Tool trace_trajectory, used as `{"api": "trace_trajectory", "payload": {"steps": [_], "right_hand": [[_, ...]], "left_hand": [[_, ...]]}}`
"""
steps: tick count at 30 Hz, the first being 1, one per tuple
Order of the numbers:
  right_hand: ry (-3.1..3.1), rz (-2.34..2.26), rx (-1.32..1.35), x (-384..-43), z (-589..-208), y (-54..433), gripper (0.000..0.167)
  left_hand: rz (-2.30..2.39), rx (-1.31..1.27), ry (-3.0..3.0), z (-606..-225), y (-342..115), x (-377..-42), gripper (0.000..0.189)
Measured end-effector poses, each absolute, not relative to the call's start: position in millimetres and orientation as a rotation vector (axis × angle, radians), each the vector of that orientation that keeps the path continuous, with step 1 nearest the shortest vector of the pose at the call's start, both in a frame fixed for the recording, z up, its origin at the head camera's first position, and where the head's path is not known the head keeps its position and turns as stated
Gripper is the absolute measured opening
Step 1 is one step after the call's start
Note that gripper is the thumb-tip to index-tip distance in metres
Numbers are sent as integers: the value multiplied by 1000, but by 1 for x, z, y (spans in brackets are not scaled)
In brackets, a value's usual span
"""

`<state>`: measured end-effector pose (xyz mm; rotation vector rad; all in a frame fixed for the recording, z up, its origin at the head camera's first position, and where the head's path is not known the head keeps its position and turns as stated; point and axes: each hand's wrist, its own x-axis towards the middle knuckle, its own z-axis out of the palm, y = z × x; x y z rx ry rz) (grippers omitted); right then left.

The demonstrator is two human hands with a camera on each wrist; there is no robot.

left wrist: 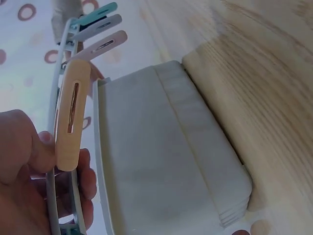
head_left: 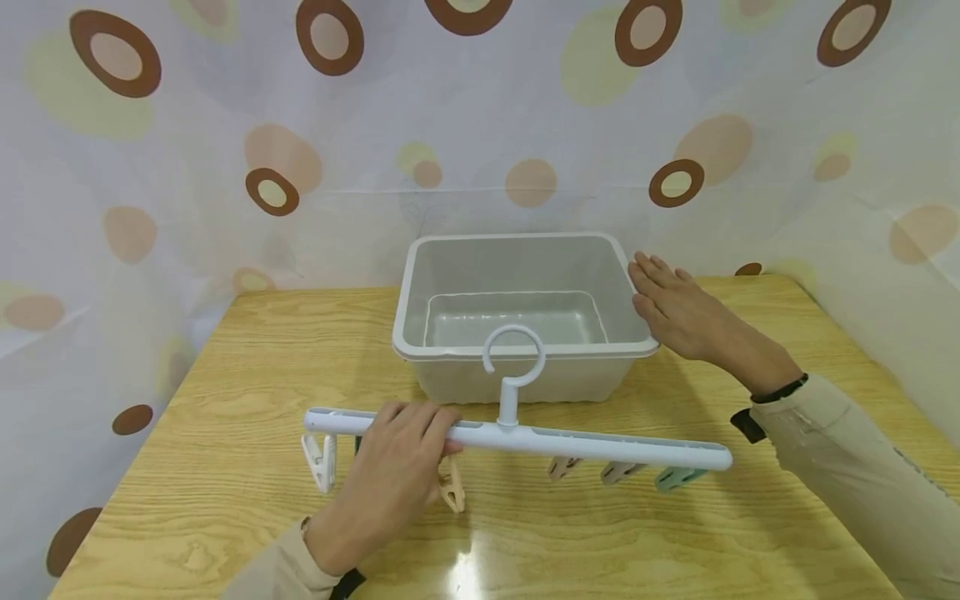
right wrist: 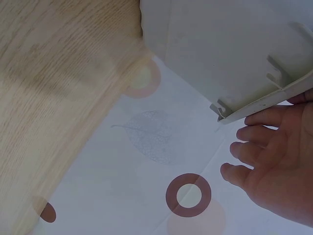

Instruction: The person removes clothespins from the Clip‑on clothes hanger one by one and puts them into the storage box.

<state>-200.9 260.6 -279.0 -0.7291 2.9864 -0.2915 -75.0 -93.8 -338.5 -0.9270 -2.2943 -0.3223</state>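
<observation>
Over the desk (head_left: pixel 262 350), gripped by the left hand (head_left: pixel 401 458): one white hanger (head_left: pixel 600 446), with six clips (head_left: pixel 681 477) in view and its right end past the side of one grey basin (head_left: pixel 457 379). Just beyond, near the far edge, that basin, with room left and right; laid straight-fingered against its right rim, the right hand (head_left: pixel 675 312).

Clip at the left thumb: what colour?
Peach-orange clip, shown best in the left wrist view.
</observation>
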Motion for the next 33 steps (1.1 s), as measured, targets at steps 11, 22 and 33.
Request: {"api": "trace_trajectory", "payload": {"steps": [11,22,33], "right_hand": [[2978,-296,-739,-202,-280,262,55],[2984,-333,-753,-200,-280,262,57],[2967,-338,-746,-201,-279,261,57]], "left_hand": [[-320,-974,-2441,-327,-93,-77,28],[-294,-918,-2312,-311,-91,-82,36],[-302,-872,-2257,-293,-94,-88,10]]}}
